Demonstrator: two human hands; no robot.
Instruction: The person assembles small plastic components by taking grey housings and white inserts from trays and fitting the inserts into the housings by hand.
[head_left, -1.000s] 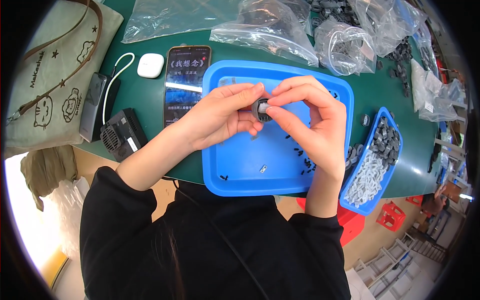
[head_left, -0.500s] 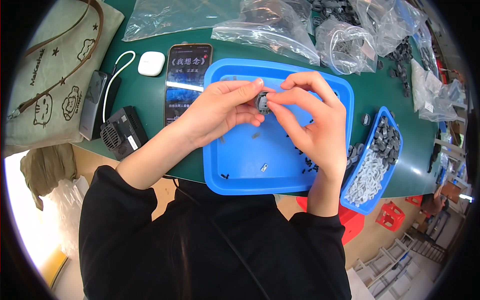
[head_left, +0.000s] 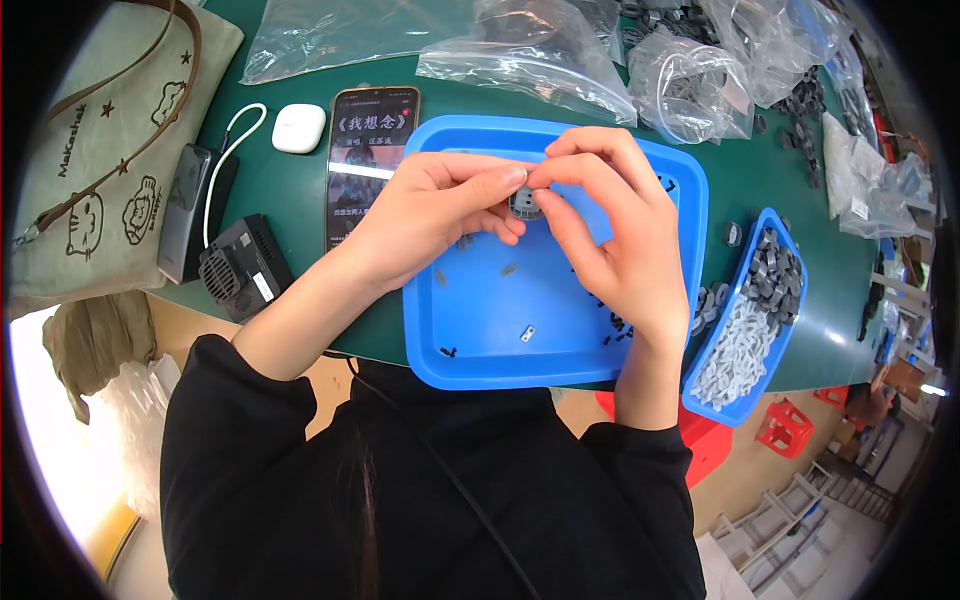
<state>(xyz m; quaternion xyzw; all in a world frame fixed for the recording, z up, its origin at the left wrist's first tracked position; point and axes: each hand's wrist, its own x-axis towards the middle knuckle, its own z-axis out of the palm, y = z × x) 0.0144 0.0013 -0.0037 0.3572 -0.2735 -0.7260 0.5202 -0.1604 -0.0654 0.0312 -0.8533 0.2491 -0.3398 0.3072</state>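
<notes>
Right hand (head_left: 636, 236) pinches higher now on the round grey part (head_left: 525, 207); left hand (head_left: 432, 214) holds it too. It seems unfinished; loose white pieces (head_left: 735, 355) lie right of both.

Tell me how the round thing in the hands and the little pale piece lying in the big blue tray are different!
The round part is grey, but the pale piece is whitish.
The round part looks bigger and curved; the pale piece is smaller and oblong.
The left hand and right hand hold the round part, while the pale piece lies untouched in the blue tray.
</notes>
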